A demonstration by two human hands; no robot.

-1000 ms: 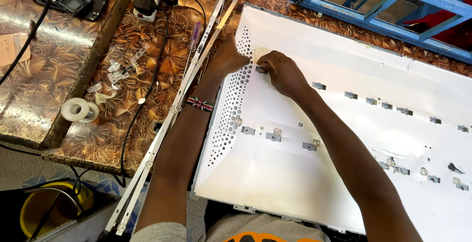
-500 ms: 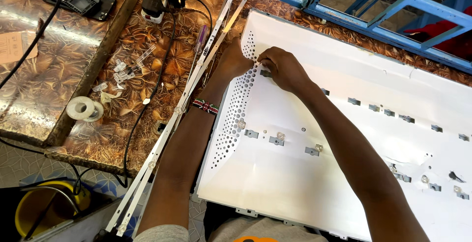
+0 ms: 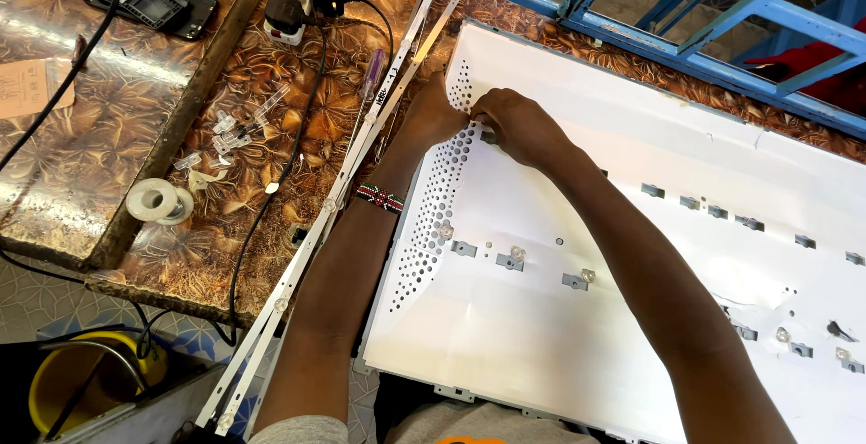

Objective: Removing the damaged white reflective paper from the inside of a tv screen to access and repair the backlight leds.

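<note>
A small grey clip (image 3: 488,136) near the upper-left perforated edge of the large white metal backlight panel (image 3: 559,336) is pinched by right hand (image 3: 523,126); left hand (image 3: 435,112) rests curled beside, nothing visibly gripped. Panel should be kept steadied.

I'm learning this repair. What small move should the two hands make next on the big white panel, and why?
Probably keep pinching and ease that spot free: the left hand and right hand meet at the perforated upper left edge of the large white sheet panel; what the fingertips grip is hidden.

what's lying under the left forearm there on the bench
Two long white light strips run beneath the left forearm, beside the white perforated panel. Where the arm crosses them, that stretch is covered, as is the patterned bench.
</note>
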